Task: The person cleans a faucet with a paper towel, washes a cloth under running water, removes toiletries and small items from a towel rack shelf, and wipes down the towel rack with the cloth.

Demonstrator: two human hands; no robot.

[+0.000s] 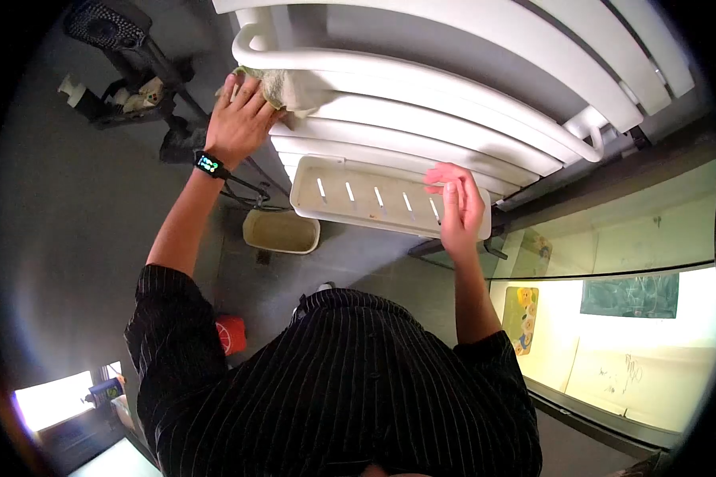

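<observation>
A pale green and white cloth point(286, 86) lies against the left end of the white towel radiator point(422, 111). My left hand point(243, 115), with a watch on its wrist, presses on the cloth, its fingers spread over the edge. Over the right end of a shallow white slotted tray point(358, 195), my right hand point(460, 203) hovers with loosely bent fingers and nothing visible in them. That tray sits below the radiator's lower bars.
On the floor stands a beige basin point(282, 232). At the upper left, a dark shower fixture point(107, 28) and a shelf with a bottle point(79, 94) hang by the wall. A glass partition point(612, 246) runs along the right. A red item point(231, 334) lies lower left.
</observation>
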